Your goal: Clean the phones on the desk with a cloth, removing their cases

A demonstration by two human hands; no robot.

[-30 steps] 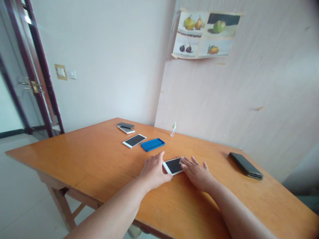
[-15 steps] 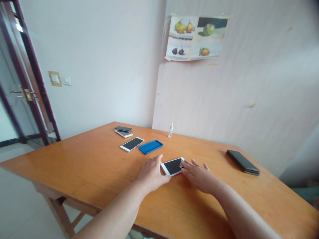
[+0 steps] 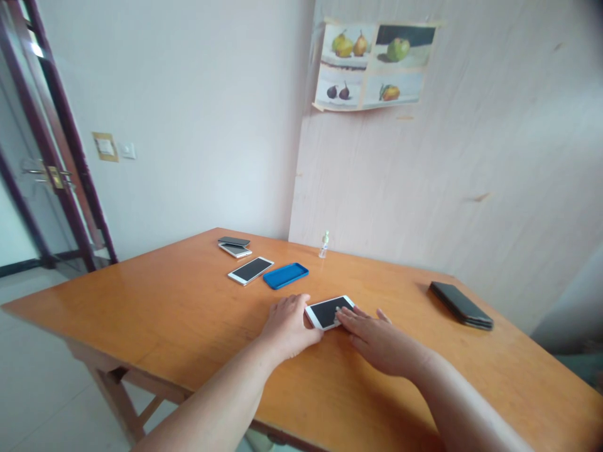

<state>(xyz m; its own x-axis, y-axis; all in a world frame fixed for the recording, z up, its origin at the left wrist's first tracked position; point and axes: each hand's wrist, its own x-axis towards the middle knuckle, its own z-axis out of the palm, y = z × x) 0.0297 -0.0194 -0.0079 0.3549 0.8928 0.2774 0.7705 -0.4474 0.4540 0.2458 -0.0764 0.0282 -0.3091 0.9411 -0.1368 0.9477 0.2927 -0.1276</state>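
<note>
Head view: two hands on a white phone

Face up on the wooden table [image 3: 155, 301] lies a white phone [image 3: 327, 312], at the near middle of the tabletop, dark screen showing. Clock directions here are taken from that phone, as seen in the picture.

At nine o'clock the left hand [image 3: 289, 328] curves around the phone's end, pinching it between thumb and forefinger, one at each corner. At four o'clock the right hand [image 3: 372, 336] lies palm down, fingers stretched out and slightly spread, with fingertips on the screen. A small pale scrap [image 3: 337, 309] shows at those fingertips; I cannot tell whether they pinch it.

Near the left hand, at ten o'clock, is a blue phone case [image 3: 286, 276], hollow side up. Just beyond it, same direction, lies a second phone [image 3: 251, 270], then a dark phone [image 3: 233, 241] overlapping a pale phone [image 3: 237, 251]. A small clear bottle [image 3: 323, 247] stands upright at twelve. Well apart, at three, rests a dark stack [image 3: 461, 306]. Past the table, a fruit poster [image 3: 375, 68] hangs between twelve and one.
</note>
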